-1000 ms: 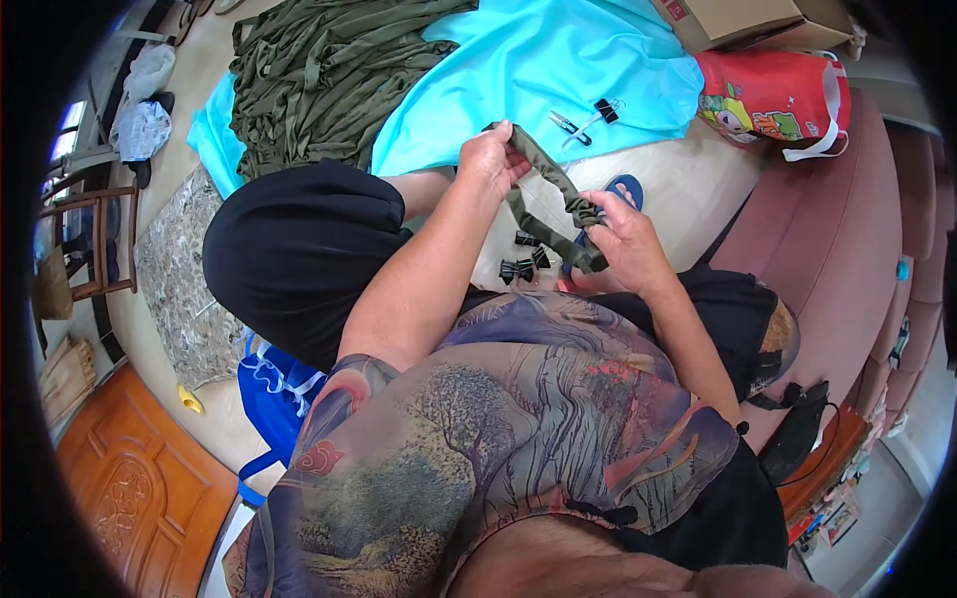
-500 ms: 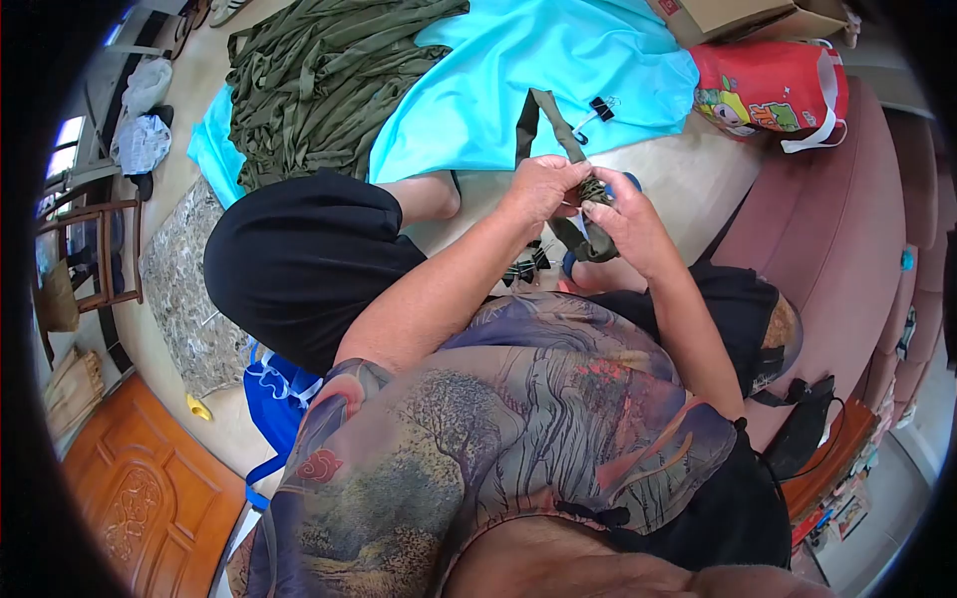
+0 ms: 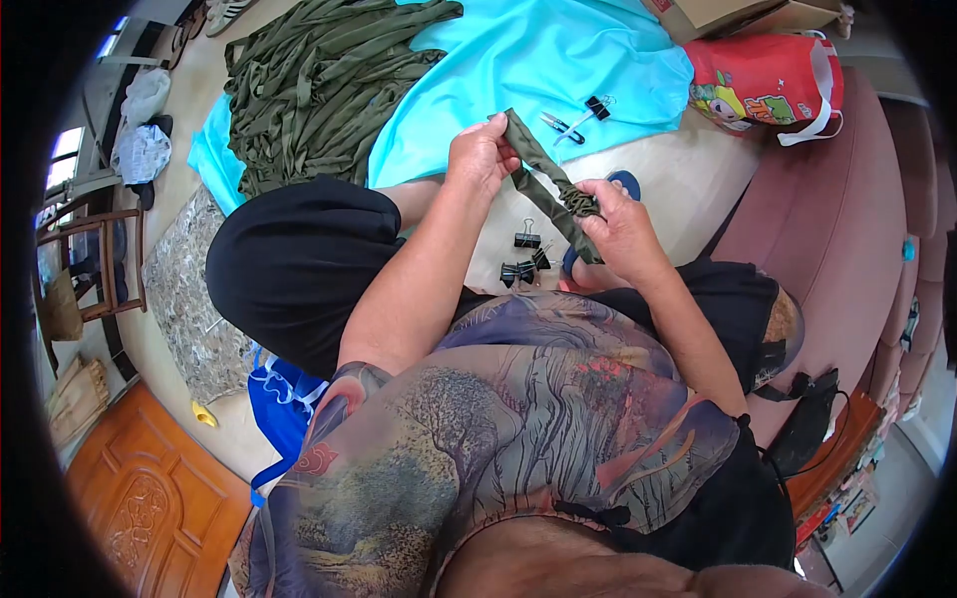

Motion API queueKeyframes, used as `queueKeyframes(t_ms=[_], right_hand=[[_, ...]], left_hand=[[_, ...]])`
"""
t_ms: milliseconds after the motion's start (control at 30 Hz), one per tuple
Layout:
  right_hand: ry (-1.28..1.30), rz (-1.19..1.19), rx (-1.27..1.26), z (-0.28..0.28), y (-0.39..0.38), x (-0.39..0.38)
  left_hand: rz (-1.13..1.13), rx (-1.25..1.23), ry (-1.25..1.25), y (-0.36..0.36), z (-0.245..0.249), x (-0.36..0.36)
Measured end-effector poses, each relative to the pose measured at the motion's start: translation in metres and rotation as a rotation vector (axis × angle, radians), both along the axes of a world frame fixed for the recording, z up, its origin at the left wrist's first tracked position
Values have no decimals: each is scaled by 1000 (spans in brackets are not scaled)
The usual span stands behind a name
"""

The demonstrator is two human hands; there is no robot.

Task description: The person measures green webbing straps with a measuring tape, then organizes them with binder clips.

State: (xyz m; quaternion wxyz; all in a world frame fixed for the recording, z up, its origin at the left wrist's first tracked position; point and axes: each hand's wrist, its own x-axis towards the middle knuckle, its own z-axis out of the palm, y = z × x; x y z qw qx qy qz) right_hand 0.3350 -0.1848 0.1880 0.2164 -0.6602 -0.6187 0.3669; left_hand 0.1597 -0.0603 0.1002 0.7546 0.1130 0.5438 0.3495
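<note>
Angling 2 forearms (image 3: pixel 421 264) inward, reaching ahead over the floor (image 3: pixel 688 194). Pinching the far end of an olive fabric band (image 3: pixel 539 156) with the left grip (image 3: pixel 480 156). Pinching its gathered part with the right grip (image 3: pixel 618 224), closer to the patterned shirt (image 3: pixel 538 399). Holding the band slantwise between, to the right of black binder clips (image 3: pixel 520 271).

On the floor (image 3: pixel 688 189), the spread cloth (image 3: pixel 498 60) bears a heap of strips (image 3: pixel 319 95) over its left part and snips (image 3: pixel 563 128) with a single clip (image 3: pixel 597 107) near its right front edge. A bag (image 3: pixel 743 85) is at the cloth's right, a carton (image 3: pixel 738 18) at its far right corner, a sofa (image 3: pixel 827 199) to its near right. Before the cloth come the held strip (image 3: pixel 536 155), then loose clips (image 3: pixel 518 272) on the floor.
</note>
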Motion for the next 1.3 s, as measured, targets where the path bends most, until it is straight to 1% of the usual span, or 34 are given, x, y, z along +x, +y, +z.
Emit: queueKeyframes(t_ms=[100,133,200,267,300,367,400,433,500,567,633,767,867,967,1067,1167,1200,1267,1300], right_hand=[[-3,-40,3,-2,1,2],[-2,-64,23,-9,2,4],[8,-113,42,-13,4,7],[25,-163,39,-8,6,6],[-32,-138,59,-4,6,6],[159,-187,-48,10,12,11],[259,-210,-103,15,13,12],[372,-247,-35,15,15,15],[346,-237,3,4,16,24],[348,-237,74,-1,14,24],[251,-198,60,9,15,21],[40,-137,63,15,19,12],[-175,37,260,12,22,7],[-319,93,323,8,22,6],[-355,104,292,10,22,5],[-291,78,328,17,19,5],[-264,58,341,20,17,6],[-214,18,364,27,8,13],[-185,-7,347,30,4,17]], left_hand=[[-98,48,-62,-11,5,11],[-174,105,-84,-18,11,19],[-281,99,-79,-40,31,39],[-288,106,-130,-41,37,40],[-277,118,-129,-37,40,39],[-237,143,-124,-27,34,35],[-160,126,-110,-21,39,32],[-129,96,-100,-16,44,27],[-81,37,-70,-11,47,20],[-81,45,-58,-9,46,17],[-71,43,-44,-9,45,18],[-121,111,-2,-9,41,19],[-151,144,40,-13,50,24],[-111,166,43,-10,50,20],[-24,184,32,-1,47,13],[39,179,-30,6,57,4],[61,233,-26,14,45,-6],[194,192,-66,34,38,-35],[211,199,-102,36,46,-42]])
